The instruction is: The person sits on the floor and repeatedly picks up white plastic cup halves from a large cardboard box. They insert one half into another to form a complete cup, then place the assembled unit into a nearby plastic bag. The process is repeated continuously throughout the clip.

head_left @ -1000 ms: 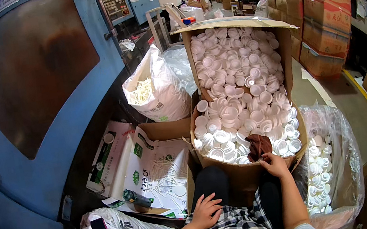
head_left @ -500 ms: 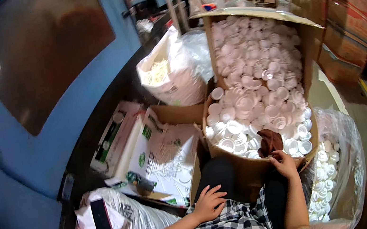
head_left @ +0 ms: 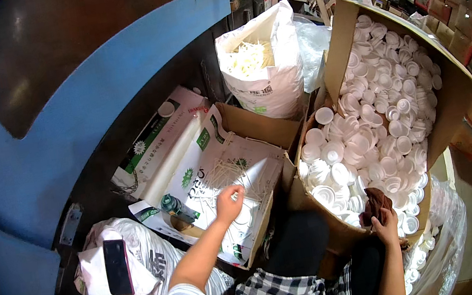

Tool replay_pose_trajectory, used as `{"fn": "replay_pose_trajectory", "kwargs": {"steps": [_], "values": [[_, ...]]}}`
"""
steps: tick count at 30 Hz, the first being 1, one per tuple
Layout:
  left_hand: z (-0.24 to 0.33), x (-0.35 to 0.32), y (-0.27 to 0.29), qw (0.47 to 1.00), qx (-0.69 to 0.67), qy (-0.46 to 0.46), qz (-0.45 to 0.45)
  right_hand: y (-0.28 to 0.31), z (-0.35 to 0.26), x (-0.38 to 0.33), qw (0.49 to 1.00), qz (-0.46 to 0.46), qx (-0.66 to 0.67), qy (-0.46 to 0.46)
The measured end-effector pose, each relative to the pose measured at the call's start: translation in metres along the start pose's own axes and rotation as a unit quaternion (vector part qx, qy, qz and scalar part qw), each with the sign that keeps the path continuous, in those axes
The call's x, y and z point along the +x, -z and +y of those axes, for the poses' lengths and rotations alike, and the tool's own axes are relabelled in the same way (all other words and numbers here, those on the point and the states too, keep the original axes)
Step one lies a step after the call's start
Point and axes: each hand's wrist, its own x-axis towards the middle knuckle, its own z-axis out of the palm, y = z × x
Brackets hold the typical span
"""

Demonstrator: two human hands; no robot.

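Observation:
My left hand [head_left: 230,202] hangs over a shallow cardboard box [head_left: 257,124] with thin white plastic sticks [head_left: 229,176] in it. Its fingers are curled together; whatever they may hold is hidden. At the near rim of a tall cardboard box [head_left: 340,72], my right hand [head_left: 386,227] grips a crumpled dark brown cloth [head_left: 376,204]. White round plastic caps [head_left: 365,145] fill this box, heaped high toward its far side. A dark green bottle [head_left: 176,207] leans inside the shallow box, left of my left hand.
A white sack [head_left: 266,84] of pale sticks stands behind the boxes. On a stuffed sack [head_left: 163,270] at near left lies a phone [head_left: 117,268]. More caps fill a clear plastic bag [head_left: 447,231] at right. A blue machine [head_left: 86,97] walls off the left.
My left hand has left my lap and moved forward and left over the shallow box. My right hand remains by the cloth. The view has turned left.

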Motion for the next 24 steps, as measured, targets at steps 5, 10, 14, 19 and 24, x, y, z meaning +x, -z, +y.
{"fn": "replay_pose_trajectory", "kwargs": {"steps": [5, 10, 14, 19, 24], "values": [[-0.093, 0.08, 0.031, 0.99, 0.128, 0.058, -0.013, -0.008, 0.001, 0.011, 0.998, -0.048, 0.046, -0.012], [-0.139, 0.163, 0.065, 0.958, 0.284, 0.045, 0.015, -0.002, -0.007, 0.013, 0.994, -0.054, 0.066, -0.074], [-0.169, 0.221, 0.1, 0.905, 0.416, 0.084, -0.008, -0.001, -0.022, 0.021, 0.993, -0.075, 0.007, -0.093], [-0.199, 0.282, 0.118, 0.828, 0.54, 0.129, -0.077, -0.009, -0.01, 0.028, 0.995, -0.042, 0.029, -0.085], [-0.212, 0.323, 0.115, 0.81, 0.568, 0.119, -0.086, -0.011, 0.003, 0.034, 0.994, -0.044, 0.017, -0.101]]}}
